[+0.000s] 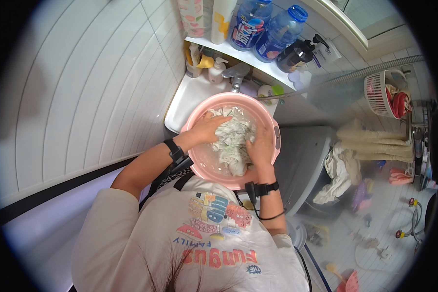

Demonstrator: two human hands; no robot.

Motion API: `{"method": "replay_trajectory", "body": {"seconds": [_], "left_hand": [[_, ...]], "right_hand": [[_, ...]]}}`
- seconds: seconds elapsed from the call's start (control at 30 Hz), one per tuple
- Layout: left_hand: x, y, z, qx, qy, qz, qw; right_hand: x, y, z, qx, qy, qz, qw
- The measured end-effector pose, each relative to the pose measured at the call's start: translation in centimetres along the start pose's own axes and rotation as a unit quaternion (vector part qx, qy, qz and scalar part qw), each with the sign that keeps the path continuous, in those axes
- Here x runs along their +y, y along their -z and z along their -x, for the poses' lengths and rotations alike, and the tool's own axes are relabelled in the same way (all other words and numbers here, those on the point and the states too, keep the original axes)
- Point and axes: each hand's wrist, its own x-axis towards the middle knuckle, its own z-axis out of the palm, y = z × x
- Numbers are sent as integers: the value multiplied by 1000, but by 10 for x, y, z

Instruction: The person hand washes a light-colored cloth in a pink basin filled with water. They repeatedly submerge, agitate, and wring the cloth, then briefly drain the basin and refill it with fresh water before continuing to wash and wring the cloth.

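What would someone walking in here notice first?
Probably the big pink basin in the middle, at the white sink, with pale patterned cloth in water. The person's left hand lies on the cloth; the right hand is at its right side. Two blue bottles stand out on the shelf above.

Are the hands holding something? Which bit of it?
The left hand touches the cloth at its upper left, the right hand at its right edge; whether either grips it, I can't tell.
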Motion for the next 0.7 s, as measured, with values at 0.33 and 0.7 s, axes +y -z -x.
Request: {"method": "replay_trajectory", "body": {"seconds": [0.33,0.7], "left_hand": [[-9,-43,-21,-141,-5,-225,964],[7,-37,-47,-114,-3,-286,951]], "right_hand": [[-4,-75,-15,-255,18,26,966],[-2,-76,-36,-276,20,47,960]]}}
